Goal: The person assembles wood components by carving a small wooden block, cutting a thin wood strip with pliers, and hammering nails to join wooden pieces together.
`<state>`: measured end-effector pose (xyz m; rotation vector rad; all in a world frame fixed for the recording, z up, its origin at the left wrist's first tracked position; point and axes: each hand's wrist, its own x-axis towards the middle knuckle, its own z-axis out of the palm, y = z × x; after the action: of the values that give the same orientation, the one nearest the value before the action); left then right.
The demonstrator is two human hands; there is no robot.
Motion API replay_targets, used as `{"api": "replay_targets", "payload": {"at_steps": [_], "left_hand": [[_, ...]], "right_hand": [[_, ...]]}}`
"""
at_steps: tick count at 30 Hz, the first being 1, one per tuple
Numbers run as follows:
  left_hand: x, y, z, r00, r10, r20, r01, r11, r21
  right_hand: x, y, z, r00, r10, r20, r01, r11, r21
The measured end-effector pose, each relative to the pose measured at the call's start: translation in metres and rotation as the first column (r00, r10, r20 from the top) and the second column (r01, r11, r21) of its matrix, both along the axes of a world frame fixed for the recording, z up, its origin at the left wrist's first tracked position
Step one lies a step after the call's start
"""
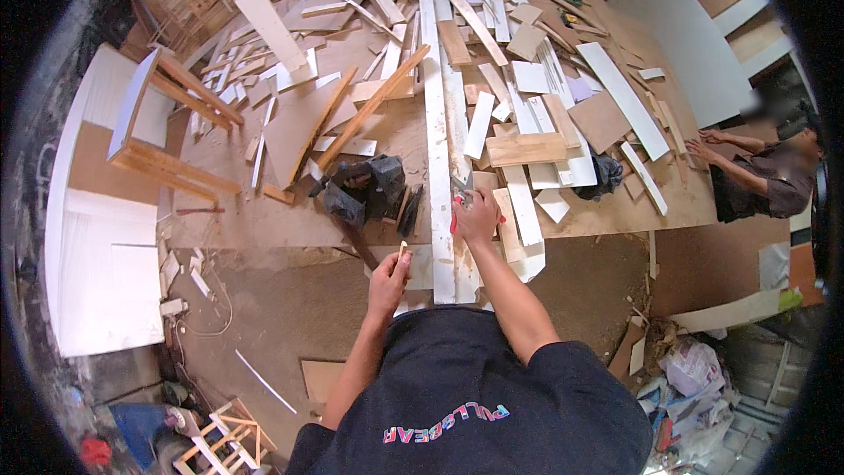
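One short, pale, wood-like stick (pixel 403 248), probably light, stiff and best held low, sits pinched in the left hand (pixel 389 283); the right hand (pixel 478 215) grasps a red-handled metal tool (pixel 454 216).

L hand (pixel 389 281) w/ pale stick (pixel 403 248), R hand (pixel 478 216) w/ red-hdl tool (pixel 454 218)

On black T-shirt (pixel 440 383) at near ctr., one line of multicol. caps lettering (pixel 462 420) is being displayed; it's being seen upside down, w/ a slight curve, running right to left. On dark wall (pixel 42 158) at left, pale scrawled marks are being shown, too faint to be read. On whitish sack (pixel 692 363) at near right, tinted marks are being shown, also illeg.
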<state>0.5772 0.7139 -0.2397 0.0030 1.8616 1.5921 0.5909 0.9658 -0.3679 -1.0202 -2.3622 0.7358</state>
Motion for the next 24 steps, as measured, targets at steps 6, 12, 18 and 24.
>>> {"api": "replay_targets", "payload": {"at_steps": [6,12,18,24], "left_hand": [[0.079,-0.044,-0.007,0.966,0.250,0.066,-0.254,0.965,0.066],[0.086,-0.078,-0.009,0.958,0.285,0.039,-0.288,0.947,0.141],[0.019,-0.090,0.016,0.992,0.120,-0.043,-0.096,0.927,0.362],[-0.066,-0.179,0.055,0.954,0.006,-0.300,0.112,0.920,0.375]], "right_hand": [[0.040,-0.046,0.015,0.952,0.215,-0.217,-0.218,0.976,0.007],[0.022,-0.096,0.050,0.890,0.408,0.203,-0.392,0.912,-0.119],[-0.051,-0.103,0.001,0.937,0.243,0.252,-0.198,0.961,-0.192],[-0.087,-0.102,0.014,0.851,0.229,0.473,-0.129,0.964,-0.234]]}}
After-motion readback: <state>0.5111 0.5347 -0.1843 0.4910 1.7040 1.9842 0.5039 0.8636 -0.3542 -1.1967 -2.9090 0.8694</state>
